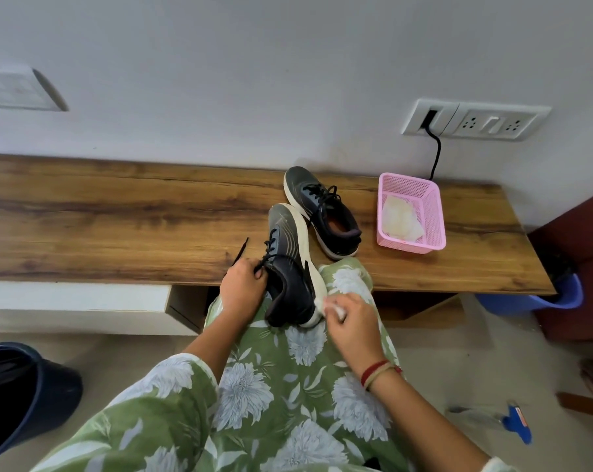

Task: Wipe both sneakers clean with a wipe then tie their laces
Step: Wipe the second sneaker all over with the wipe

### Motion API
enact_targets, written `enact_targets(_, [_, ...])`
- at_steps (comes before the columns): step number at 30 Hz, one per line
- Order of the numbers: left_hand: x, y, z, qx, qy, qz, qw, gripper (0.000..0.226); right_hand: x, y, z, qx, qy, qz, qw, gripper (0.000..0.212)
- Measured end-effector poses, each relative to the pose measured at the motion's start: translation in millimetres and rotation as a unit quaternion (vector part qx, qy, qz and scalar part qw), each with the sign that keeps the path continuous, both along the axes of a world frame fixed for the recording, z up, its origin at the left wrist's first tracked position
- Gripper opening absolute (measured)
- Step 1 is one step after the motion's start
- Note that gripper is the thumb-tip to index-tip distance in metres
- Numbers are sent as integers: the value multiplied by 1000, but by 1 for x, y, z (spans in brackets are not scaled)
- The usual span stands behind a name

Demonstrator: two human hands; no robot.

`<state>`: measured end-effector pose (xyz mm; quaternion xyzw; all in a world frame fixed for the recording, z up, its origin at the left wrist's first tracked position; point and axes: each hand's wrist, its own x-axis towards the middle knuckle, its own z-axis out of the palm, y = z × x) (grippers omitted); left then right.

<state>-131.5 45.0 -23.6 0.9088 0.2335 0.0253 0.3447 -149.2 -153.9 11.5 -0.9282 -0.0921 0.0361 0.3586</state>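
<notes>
Early stage: left hand [241, 290] grips near dark white-soled sneaker [290, 267]; right hand [351, 327] pinches white wipe [336, 310] on its sole. Second dark sneaker [322, 212] and all laces pending.

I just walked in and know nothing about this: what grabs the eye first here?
A dark sneaker tipped on the person's lap, the left hand holding it by its laced top while the right hand presses a white wipe to its pale sole. Behind, a second sneaker sits on the wooden bench beside a pink basket.
</notes>
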Motion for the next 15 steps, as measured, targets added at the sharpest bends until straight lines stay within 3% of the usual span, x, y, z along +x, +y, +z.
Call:
enact_targets(3, [0,-1,1,1,0,-3,1000,34,18,15,0,7,-18,-34,999,17])
enact_targets(11, [0,1,-1,6,-10,-14,1000,39,-14,1,-12,-86,-40,74,993,15])
enact_targets(15, [-3,0,-1,1,-17,-4,1000,41,4,0,-4,26,-1,-29,999,13])
